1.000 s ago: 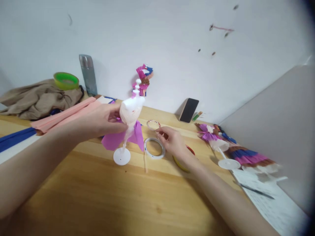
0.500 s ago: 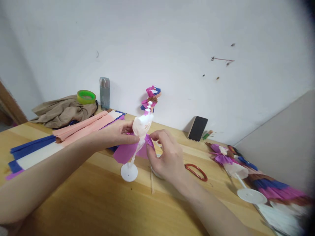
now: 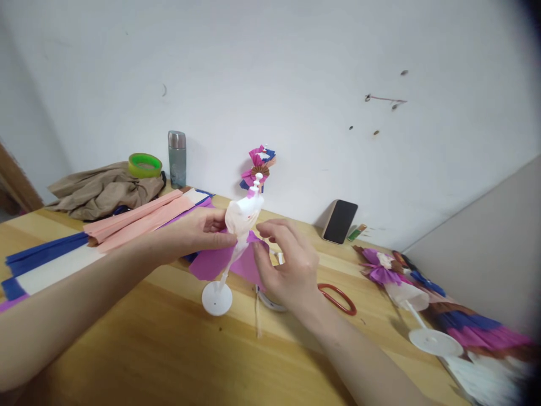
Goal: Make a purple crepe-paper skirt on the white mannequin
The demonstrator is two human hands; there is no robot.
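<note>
A small white figure (image 3: 244,211) on a thin stem with a round white base (image 3: 217,298) is tilted above the table. My left hand (image 3: 203,230) is closed on the figure's waist from the left, its thumb across the front. Purple paper (image 3: 209,263) spreads out around the stem below my hands. On the right, my right hand (image 3: 287,262) has its thumb and fingers apart beside the purple paper; the thumb is close to the paper's edge.
Folded crepe paper strips (image 3: 139,223) lie at the left, near a cloth (image 3: 105,189), green tape (image 3: 145,165) and a flask (image 3: 177,159). A phone (image 3: 340,221) leans on the wall. Orange scissor handle (image 3: 337,299) and dressed figures (image 3: 382,265) are at the right.
My right hand's fingers have parted and released the purple paper's edge. The figure and its base have shifted slightly left and down with my left hand.
</note>
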